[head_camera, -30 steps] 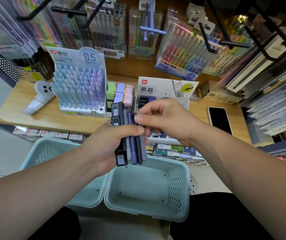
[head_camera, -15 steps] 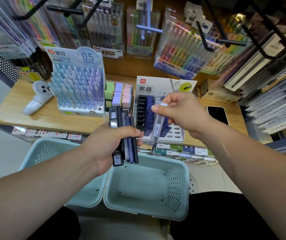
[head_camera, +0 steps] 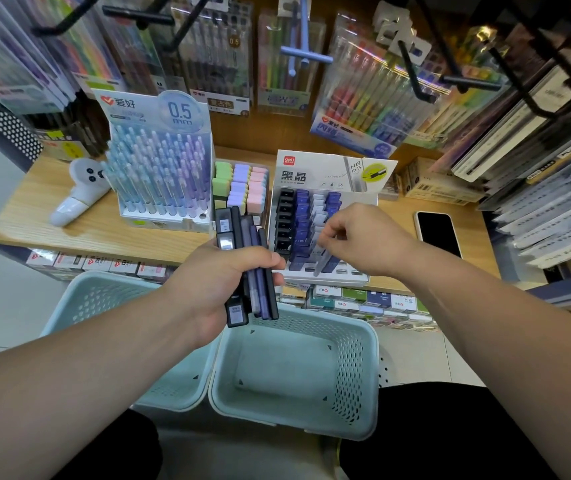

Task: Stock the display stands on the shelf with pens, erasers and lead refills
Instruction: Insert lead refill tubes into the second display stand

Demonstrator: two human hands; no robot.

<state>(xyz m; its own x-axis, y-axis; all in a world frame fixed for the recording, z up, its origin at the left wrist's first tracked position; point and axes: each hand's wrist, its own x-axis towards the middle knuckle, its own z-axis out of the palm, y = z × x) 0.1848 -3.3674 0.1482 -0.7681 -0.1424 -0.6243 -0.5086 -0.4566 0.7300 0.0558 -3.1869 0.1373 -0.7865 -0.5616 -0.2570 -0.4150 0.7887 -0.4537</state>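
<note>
Tube (head_camera: 323, 264) down among blue refills (head_camera: 300, 220)

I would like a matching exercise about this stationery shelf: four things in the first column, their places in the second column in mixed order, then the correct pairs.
1 phone
2 white controller
3 erasers
4 bundle of refill cases

A in the left hand
B between the pen stand and the refill stand
C on the shelf, right of the refill stand
D on the shelf, left of the pen stand

Pairs: 1-C, 2-D, 3-B, 4-A.
</note>
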